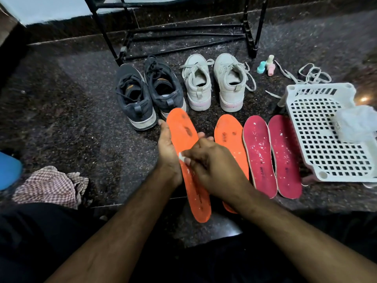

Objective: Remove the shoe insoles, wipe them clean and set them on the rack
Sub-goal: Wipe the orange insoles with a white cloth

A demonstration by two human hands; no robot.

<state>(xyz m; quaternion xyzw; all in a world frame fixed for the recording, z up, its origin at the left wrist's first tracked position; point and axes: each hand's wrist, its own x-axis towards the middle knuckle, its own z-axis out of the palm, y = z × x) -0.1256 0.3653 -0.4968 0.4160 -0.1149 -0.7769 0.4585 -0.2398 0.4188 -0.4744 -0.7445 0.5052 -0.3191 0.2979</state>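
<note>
Both forearms come in from the bottom edge, nearest the camera. Left hand (166, 148) cradles an orange insole (183, 139) from its left edge, fingers curled up along the side, grip closed round it. The insole is lifted off the floor (71, 123) and tilted, toe toward the shoes. Right hand (212, 166) lies over the middle of that insole, fingers bunched, grip pinching a small white scrap (181, 155) against the orange surface; can't tell what the scrap is.

Left to right on the floor: blue object (9, 170) at the far left edge, checked cloth (51, 186) crumpled beside it. Black shoes (149, 92) side by side, heels toward the camera, then white shoes (214, 82) likewise. Behind both pairs, a black rack (179, 33) against the wall.

Second orange insole (229, 131) lies flat just right of the held one, partly hidden by the right hand and wrist. Two pink insoles (271, 154) lie flat beside it, edges touching or nearly so, speckled with white bits.

Further right: three small pastel bottles (267, 65) near the white shoes, loose white laces (306, 75) beside them. White plastic basket (326, 131) at the right edge, next to the pink insoles, with a white wad (355, 125) resting on it.
</note>
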